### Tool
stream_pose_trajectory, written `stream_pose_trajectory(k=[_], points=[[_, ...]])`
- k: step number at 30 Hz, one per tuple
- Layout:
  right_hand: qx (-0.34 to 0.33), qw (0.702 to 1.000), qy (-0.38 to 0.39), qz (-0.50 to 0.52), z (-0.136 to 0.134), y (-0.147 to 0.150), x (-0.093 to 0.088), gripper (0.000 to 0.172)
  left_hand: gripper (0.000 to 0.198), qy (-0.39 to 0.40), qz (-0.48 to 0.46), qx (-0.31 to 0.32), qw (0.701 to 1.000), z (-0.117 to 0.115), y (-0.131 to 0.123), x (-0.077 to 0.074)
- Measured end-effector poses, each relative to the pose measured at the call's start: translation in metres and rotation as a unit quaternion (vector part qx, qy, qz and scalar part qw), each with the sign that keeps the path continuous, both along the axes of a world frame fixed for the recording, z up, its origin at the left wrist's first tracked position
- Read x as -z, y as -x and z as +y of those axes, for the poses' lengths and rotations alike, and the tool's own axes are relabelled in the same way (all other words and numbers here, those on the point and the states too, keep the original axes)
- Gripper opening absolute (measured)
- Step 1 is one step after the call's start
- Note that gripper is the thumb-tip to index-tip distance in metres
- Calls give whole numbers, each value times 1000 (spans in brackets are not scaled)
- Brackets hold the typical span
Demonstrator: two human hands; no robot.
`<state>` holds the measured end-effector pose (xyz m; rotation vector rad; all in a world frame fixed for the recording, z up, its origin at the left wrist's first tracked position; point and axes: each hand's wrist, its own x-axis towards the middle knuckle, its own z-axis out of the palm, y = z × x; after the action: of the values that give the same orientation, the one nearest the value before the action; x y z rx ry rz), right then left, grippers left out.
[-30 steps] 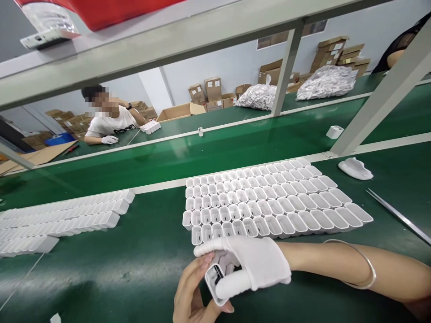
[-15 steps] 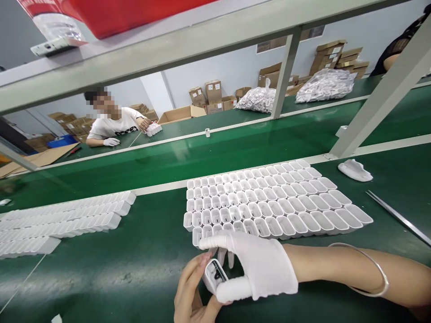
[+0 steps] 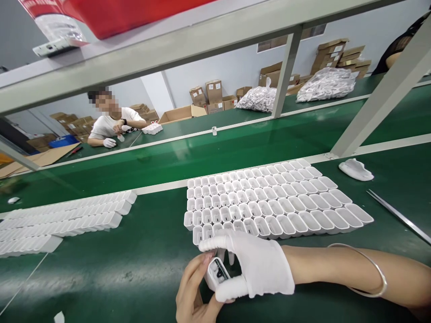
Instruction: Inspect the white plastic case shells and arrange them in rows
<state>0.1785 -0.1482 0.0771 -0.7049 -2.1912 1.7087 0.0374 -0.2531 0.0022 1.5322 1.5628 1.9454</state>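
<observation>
Casing [image 3: 215, 273] gripped between two hands, block of white shells beyond

The small white plastic casing is held above the green belt [image 3: 101, 264], just in front of the near edge of the block, its open end turned up and its dark inside showing. The bare left hand [image 3: 192, 291] curls around it from below, fingers closed along one side. The gloved right hand [image 3: 257, 264] is half open: its covered thumb presses across the casing's lower corner, two fingers stand behind it, and the forefinger stretches straight out to the left, just over the block's near row.

Beyond the hands stands the block of white casings [image 3: 269, 202], packed side by side in rows with their open ends up, part of its near edge hidden behind the glove. Four long rows of similar white units [image 3: 57, 224] lie on the belt to the left. How many of these have been handled cannot be told, as near and far rows look alike.

To the right lie long steel tweezers [image 3: 399, 215] and a crumpled white piece [image 3: 356, 169]. A thin metal bangle [image 3: 380, 269] circles the right forearm. Past a grey metal rail [image 3: 188, 49], a co-worker [image 3: 114, 123] sits at the far belt beside a small block of white units [image 3: 152, 129], with cardboard boxes [image 3: 205, 96] along the wall behind.
</observation>
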Motion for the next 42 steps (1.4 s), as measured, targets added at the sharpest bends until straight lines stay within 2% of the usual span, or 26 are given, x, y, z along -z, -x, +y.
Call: stream_pose_trajectory(k=[4, 6, 8, 14, 19, 24, 26, 32, 34, 38, 42], points=[[-42, 995, 53, 77, 1, 2, 0, 49, 47, -9, -11, 2, 1000, 2, 1, 1], [-56, 993, 64, 78, 2, 3, -2, 31, 47, -19, -19, 5, 1000, 2, 0, 1], [-53, 994, 61, 67, 3, 4, -4, 20, 48, -25, -27, 13, 999, 2, 0, 0], [-31, 992, 93, 73, 4, 5, -1, 31, 48, -6, -51, 16, 999, 0, -3, -3], [-23, 996, 64, 55, 6, 5, -2, 24, 50, -16, -68, 31, 997, 0, -3, -3], [-77, 993, 87, 16, 13, 2, -6, 43, 51, -18, -81, 39, 996, 0, -2, -4], [-91, 993, 80, 15, 14, 1, -6, 46, 50, -7, -82, 31, 996, 0, -2, -5], [-51, 996, 68, 11, 12, 2, 1, 50, 49, 9, -72, 18, 997, -2, -3, -2], [-51, 996, 68, 14, 12, 2, 0, 45, 47, 8, -63, 13, 998, -2, -3, 0], [-59, 995, 70, 41, 6, 4, -1, 22, 45, -2, -26, 16, 1000, 1, -1, 0], [-36, 995, 54, 76, -1, 10, 4, 23, 42, -1, -1, 19, 1000, 2, 0, -1]])
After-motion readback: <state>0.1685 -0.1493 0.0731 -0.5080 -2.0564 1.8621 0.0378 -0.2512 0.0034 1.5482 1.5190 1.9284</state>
